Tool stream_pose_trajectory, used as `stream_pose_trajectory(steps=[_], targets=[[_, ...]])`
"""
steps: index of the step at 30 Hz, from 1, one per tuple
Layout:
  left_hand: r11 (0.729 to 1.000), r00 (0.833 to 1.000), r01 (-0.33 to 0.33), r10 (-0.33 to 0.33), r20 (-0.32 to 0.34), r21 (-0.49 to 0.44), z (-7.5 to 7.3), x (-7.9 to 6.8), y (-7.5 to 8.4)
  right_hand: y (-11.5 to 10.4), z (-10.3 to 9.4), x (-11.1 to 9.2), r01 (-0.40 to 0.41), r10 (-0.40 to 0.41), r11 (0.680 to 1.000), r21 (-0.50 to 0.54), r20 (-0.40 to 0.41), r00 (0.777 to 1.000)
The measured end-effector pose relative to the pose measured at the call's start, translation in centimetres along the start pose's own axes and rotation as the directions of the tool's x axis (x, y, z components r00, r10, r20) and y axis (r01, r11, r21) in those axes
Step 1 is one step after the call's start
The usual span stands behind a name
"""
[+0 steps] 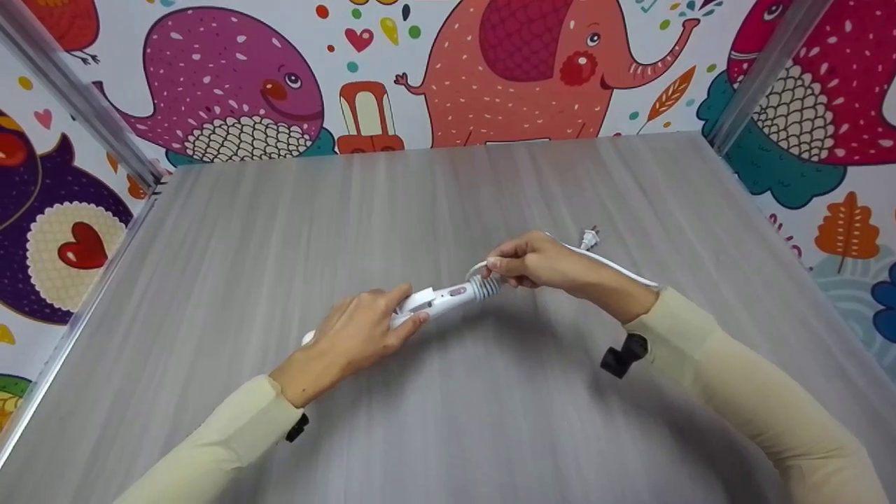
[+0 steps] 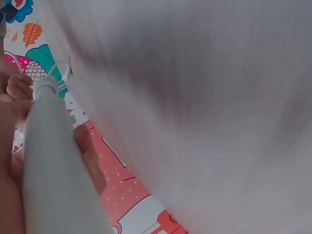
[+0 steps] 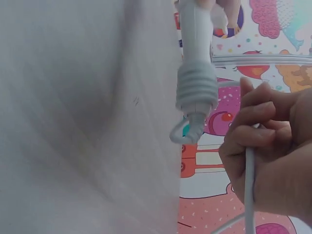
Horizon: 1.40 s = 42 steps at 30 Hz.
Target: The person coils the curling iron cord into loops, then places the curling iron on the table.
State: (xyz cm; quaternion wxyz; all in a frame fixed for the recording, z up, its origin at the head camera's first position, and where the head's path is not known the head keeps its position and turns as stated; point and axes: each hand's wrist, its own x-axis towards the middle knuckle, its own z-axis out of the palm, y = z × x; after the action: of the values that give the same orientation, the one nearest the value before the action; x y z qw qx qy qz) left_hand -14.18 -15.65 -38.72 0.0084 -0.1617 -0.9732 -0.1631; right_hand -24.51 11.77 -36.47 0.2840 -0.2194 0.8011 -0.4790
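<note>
Styling iron (image 1: 445, 299), seemingly, barrel (image 2: 57, 170) mostly behind left hand (image 1: 357, 327) in head view

We see a gray tabletop (image 1: 420, 434). On the wall (image 1: 378, 64) behind it, we spot pictures of a purple whale (image 1: 224, 77) and an orange elephant (image 1: 514, 98). Metal poles (image 1: 85, 98) rise by the tabletop's far corners.

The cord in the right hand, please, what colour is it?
The cord is white, clearest in the right wrist view.

A work booth — cartoon-covered walls (image 1: 389, 66), metal posts (image 1: 768, 73).
</note>
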Motion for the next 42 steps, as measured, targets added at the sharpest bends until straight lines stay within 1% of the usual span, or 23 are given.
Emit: stream_pose_trajectory(steps=[3,5,7,9,11,12,14,16,19,22,24,27,31,33,35,37,39,42], targets=[[0.997,0.996,0.02,-0.013,-0.092,0.068,-0.3,0.0,-0.2,0.0,-0.2,-0.3,-0.003,-0.002,0.996,0.084,0.056,0.998],[0.993,0.986,0.043,-0.024,-0.166,0.109,-0.6,0.1,-0.2,0.1,-0.4,-0.3,0.011,-0.024,0.99,0.138,0.092,0.995],[0.988,0.971,0.069,-0.035,-0.237,0.136,-0.7,0.2,-0.3,0.3,-0.7,-0.1,0.027,-0.049,0.981,0.191,0.113,0.992],[0.984,0.953,0.096,-0.048,-0.3,0.147,-0.7,0.4,-0.3,0.6,-0.9,0.1,0.034,-0.063,0.971,0.237,0.114,0.991],[0.983,0.937,0.124,-0.07,-0.342,0.137,-0.7,0.6,-0.2,1.0,-1.0,0.4,0.035,-0.066,0.962,0.271,0.105,0.992],[0.982,0.932,0.137,-0.083,-0.352,0.129,-0.6,0.7,-0.2,1.2,-0.9,0.6,0.032,-0.063,0.958,0.283,0.103,0.993],[0.982,0.927,0.155,-0.107,-0.359,0.109,-0.5,0.8,-0.2,1.5,-0.5,0.7,0.025,-0.06,0.955,0.294,0.109,0.992],[0.982,0.926,0.164,-0.12,-0.357,0.093,-0.3,0.8,-0.1,1.8,-0.1,0.8,0.017,-0.059,0.954,0.298,0.133,0.989],[0.983,0.923,0.163,-0.124,-0.364,0.081,0.1,0.7,0.0,2.2,0.3,1.1,0.007,-0.06,0.955,0.295,0.171,0.983],[0.984,0.919,0.159,-0.121,-0.375,0.074,0.3,0.7,0.2,2.4,0.3,1.2,0.0,-0.057,0.959,0.283,0.194,0.979],[0.985,0.919,0.155,-0.115,-0.377,0.079,0.5,0.8,0.4,2.4,0.2,1.3,0.006,-0.065,0.963,0.268,0.214,0.975],[0.983,0.925,0.154,-0.11,-0.365,0.095,0.7,0.8,0.4,2.2,0.2,1.2,0.032,-0.098,0.966,0.257,0.248,0.964],[0.983,0.924,0.171,-0.134,-0.357,0.074,0.6,0.7,0.5,2.0,0.5,1.3,0.067,-0.131,0.971,0.231,0.274,0.953],[0.985,0.924,0.171,-0.147,-0.353,0.039,0.6,0.5,0.6,2.0,0.4,1.4,0.072,-0.12,0.981,0.179,0.277,0.953],[0.988,0.926,0.157,-0.147,-0.349,-0.001,0.6,0.3,0.7,2.1,0.0,1.7,0.067,-0.092,0.992,0.104,0.263,0.96],[0.991,0.929,0.13,-0.129,-0.348,-0.021,0.6,0.2,0.8,2.2,-0.6,2.1,0.047,-0.05,0.999,0.016,0.235,0.971],[0.995,0.93,0.098,-0.104,-0.353,-0.033,0.7,0.0,0.9,2.3,-1.4,2.6,0.026,-0.01,0.997,-0.072,0.21,0.978],[0.998,0.928,0.047,-0.054,-0.368,-0.029,0.8,0.0,1.2,2.3,-2.2,3.4,0.002,0.029,0.988,-0.152,0.199,0.979]])
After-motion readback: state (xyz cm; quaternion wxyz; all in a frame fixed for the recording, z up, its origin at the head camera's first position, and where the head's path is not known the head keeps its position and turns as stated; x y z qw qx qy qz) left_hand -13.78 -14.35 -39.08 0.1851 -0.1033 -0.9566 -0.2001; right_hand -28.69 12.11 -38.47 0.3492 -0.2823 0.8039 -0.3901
